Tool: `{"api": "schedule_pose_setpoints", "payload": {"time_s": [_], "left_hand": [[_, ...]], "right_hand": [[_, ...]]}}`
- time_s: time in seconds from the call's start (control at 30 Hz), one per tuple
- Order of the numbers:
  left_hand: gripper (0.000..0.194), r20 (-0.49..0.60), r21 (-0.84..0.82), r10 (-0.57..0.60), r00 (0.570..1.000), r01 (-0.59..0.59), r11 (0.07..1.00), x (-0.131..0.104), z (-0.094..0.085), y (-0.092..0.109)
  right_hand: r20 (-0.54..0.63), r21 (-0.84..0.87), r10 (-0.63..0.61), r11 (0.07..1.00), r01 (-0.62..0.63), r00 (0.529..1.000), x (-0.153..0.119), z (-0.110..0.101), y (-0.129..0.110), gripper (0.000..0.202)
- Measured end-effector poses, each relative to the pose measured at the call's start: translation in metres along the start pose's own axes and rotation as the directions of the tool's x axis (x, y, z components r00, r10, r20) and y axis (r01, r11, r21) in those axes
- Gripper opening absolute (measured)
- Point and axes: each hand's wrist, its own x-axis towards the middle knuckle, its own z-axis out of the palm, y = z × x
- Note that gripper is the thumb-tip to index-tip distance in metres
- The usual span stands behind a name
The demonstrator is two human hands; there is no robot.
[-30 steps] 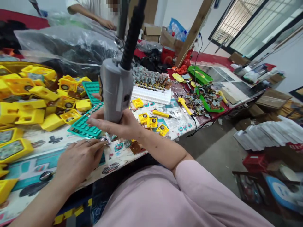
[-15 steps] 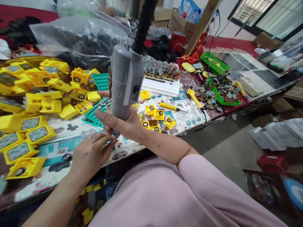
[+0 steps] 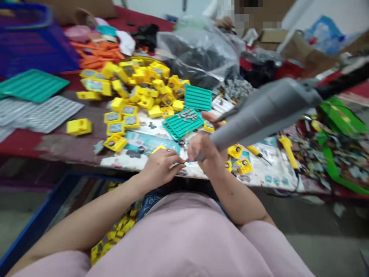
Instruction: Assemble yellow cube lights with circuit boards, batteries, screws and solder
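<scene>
My right hand point(image 3: 210, 154) is wrapped round the lower end of a grey power screwdriver point(image 3: 265, 111), which lies tilted up to the right. My left hand point(image 3: 161, 167) has its fingertips pinched at the screwdriver's tip, on something too small to make out. A yellow housing point(image 3: 159, 148) shows partly behind the left fingers. Just beyond the hands lies a green tray point(image 3: 183, 123) with small round metal parts on it. Yellow housings with grey inserts point(image 3: 115, 128) sit to the left of it.
A heap of yellow housings point(image 3: 144, 84) lies behind. At the left are a purple basket point(image 3: 34, 42) and grey trays point(image 3: 54, 113). To the right are a yellow-handled tool point(image 3: 286, 148) and a green bin point(image 3: 343, 119). Below the table is a blue crate point(image 3: 62, 196).
The view has swung left, bringing in the purple basket. The screwdriver has gone from nearly upright to leaning far right. Both hands remain together at its tip.
</scene>
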Motion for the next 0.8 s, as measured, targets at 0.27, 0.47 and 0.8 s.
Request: {"api": "schedule_pose_setpoints", "payload": {"time_s": [0.27, 0.47, 0.8], "left_hand": [[0.018, 0.000, -0.007, -0.069, 0.998, 0.069, 0.998, -0.012, 0.005, 0.002], [0.031, -0.064, -0.014, -0.165, 0.984, 0.165, 0.986, -0.029, -0.009, -0.002], [0.066, -0.111, 0.162, -0.378, 0.919, 0.392, 0.906, -0.048, 0.007, -0.022]], "right_hand": [[0.106, 0.222, -0.048, 0.975, 0.023, 0.993, -0.008, 0.012, -0.002, 0.022], [0.129, 0.092, -0.031, 0.996, 0.020, 0.991, -0.004, 0.014, 0.010, 0.031], [0.003, 0.007, -0.184, 0.983, 0.183, 0.983, 0.011, 0.010, 0.009, 0.038]]}}
